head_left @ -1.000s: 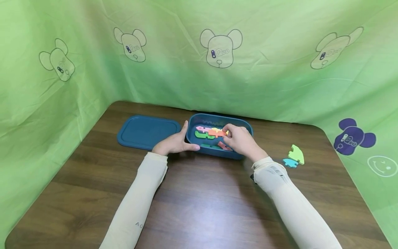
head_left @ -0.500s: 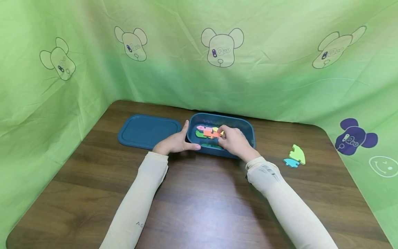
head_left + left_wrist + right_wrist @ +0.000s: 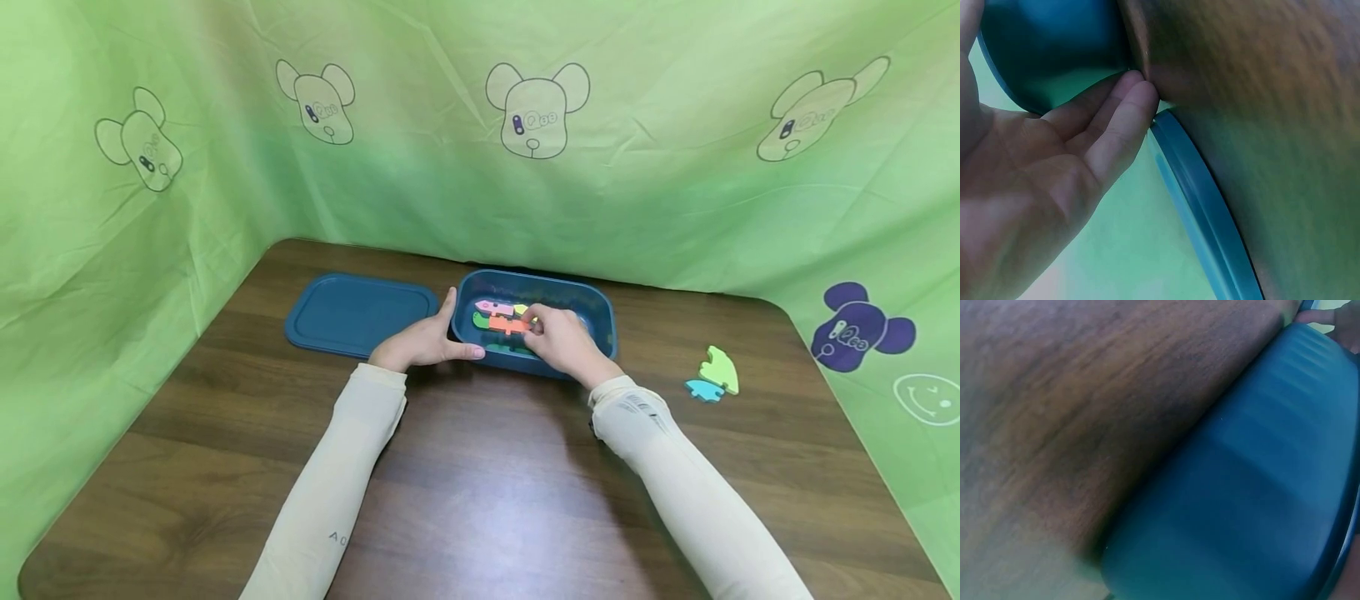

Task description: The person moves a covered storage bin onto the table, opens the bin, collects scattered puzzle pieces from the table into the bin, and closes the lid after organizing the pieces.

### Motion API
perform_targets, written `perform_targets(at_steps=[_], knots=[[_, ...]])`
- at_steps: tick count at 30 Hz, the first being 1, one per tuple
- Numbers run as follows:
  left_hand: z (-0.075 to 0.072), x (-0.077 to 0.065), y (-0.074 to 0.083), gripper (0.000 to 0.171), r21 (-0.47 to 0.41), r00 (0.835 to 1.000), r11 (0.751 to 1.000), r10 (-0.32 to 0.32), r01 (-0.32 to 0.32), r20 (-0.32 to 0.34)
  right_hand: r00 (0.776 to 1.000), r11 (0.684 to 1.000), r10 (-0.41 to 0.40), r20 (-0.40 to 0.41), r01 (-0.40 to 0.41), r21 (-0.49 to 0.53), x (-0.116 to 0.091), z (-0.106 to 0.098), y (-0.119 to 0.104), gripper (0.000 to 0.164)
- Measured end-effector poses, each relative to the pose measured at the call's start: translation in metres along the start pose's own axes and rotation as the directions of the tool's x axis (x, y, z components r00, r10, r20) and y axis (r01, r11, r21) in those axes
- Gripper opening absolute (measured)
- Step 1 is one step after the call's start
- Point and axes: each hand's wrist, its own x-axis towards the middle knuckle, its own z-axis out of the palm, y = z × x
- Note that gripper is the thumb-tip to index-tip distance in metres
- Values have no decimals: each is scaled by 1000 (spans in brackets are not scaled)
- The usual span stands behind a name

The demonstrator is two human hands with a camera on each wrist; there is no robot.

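Observation:
A dark blue plastic box (image 3: 558, 292) stands uncovered near the back of the table. My left hand (image 3: 423, 342) braces its left end from outside, thumb spread along the front and fingers resting against the wall; the left wrist view has this hand (image 3: 1054, 150) too. Reaching into the box, my right hand (image 3: 566, 337) pinches the right end of an orange puzzle piece (image 3: 501, 324). Around that lie a pink piece (image 3: 493, 307), a green piece (image 3: 481, 320) and a yellow piece (image 3: 520, 310), the last partly covered by my fingers. A dark green piece (image 3: 498, 347) shows by the front wall.
The blue lid (image 3: 360, 312) lies flat just left of the box. To the right, a light green puzzle piece (image 3: 722, 371) and a light blue one (image 3: 703, 390) lie together on the wooden table (image 3: 480, 483). A green curtain (image 3: 420, 183) hangs behind the table.
My right hand has shifted left inside the box, bringing the orange puzzle piece left over the green one. A red piece seen a second ago is now hidden. My left hand stays put.

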Motion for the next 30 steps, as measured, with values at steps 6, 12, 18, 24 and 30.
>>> perform_targets(at_steps=[6, 12, 18, 24, 30], knots=[[0, 1, 1, 126, 2, 1000, 1000, -2, 2, 1, 1000, 1000, -15, 9, 15, -7, 1, -1, 1, 23], [0, 2, 2, 126, 12, 1000, 1000, 8, -8, 2, 998, 998, 51, 41, -50, -27, 2, -1, 1, 46], [1, 2, 2, 126, 16, 1000, 1000, 9, -9, -1, 999, 999, 49, -6, -49, -13, -3, -2, 1, 45], [2, 0, 1, 127, -45, 1000, 999, 20, -20, 1, 993, 999, 7, -119, -2, 43, -17, -15, 5, 38], [2, -2, -1, 128, -74, 999, 997, 32, -32, -3, 955, 999, -41, -295, 49, 21, -35, -39, 31, 26]])
